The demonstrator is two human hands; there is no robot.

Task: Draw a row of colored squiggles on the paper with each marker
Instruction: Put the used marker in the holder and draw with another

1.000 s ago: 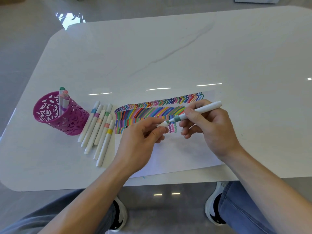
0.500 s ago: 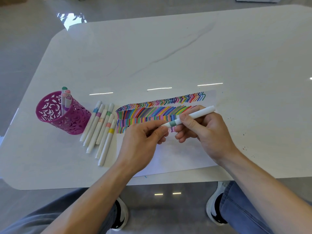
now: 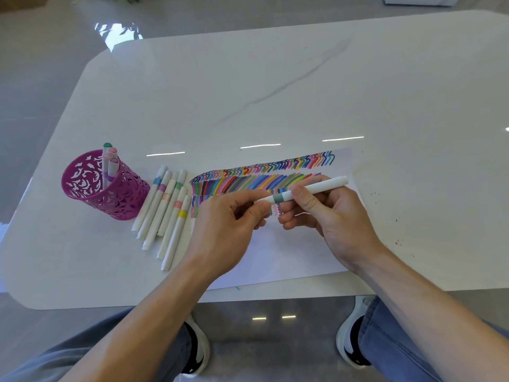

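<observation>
A white marker with a grey-green band (image 3: 316,188) lies almost level above the paper (image 3: 289,252), held between both hands. My right hand (image 3: 327,216) grips its barrel. My left hand (image 3: 228,230) pinches the cap end at the marker's left tip. The cap sits on the marker. The paper carries rows of coloured squiggles (image 3: 264,169) along its far edge, and a few short squiggles (image 3: 276,209) show between my hands.
Several capped white markers (image 3: 165,210) lie side by side left of the paper. A purple cut-out pen cup (image 3: 102,188) with three markers stands further left. Small ink specks (image 3: 398,241) dot the white table at the right. My knees and shoes are below the table edge.
The marker tip lifted off the paper and the marker swung nearly level. My left hand brought the cap onto its tip, which was bare a second ago.
</observation>
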